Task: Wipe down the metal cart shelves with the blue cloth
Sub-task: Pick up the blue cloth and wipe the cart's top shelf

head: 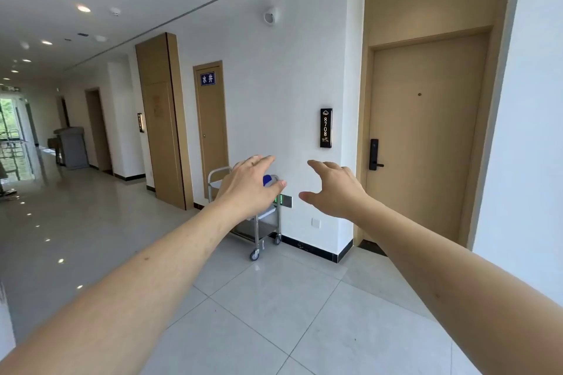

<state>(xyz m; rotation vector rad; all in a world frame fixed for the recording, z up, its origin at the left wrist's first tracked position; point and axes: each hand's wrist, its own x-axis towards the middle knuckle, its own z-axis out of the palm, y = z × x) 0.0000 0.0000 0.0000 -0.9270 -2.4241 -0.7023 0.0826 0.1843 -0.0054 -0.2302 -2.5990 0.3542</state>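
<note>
A metal cart [264, 229] on castor wheels stands against the white corridor wall, some steps ahead of me. Something blue [267, 179], probably the blue cloth, shows on the cart's top just past my fingers. My left hand [249, 184] is stretched out in front of me with its fingers apart, and it hides most of the cart's top shelf. My right hand [333, 189] is held out beside it, also spread and holding nothing. Both hands are far short of the cart.
A tan door [426, 137] numbered 8708 with a black lock is at the right. A narrow service door [211, 128] with a blue sign stands behind the cart. A grey bin [73, 146] sits far down the corridor. Glossy floor tiles [274, 298] stretch ahead.
</note>
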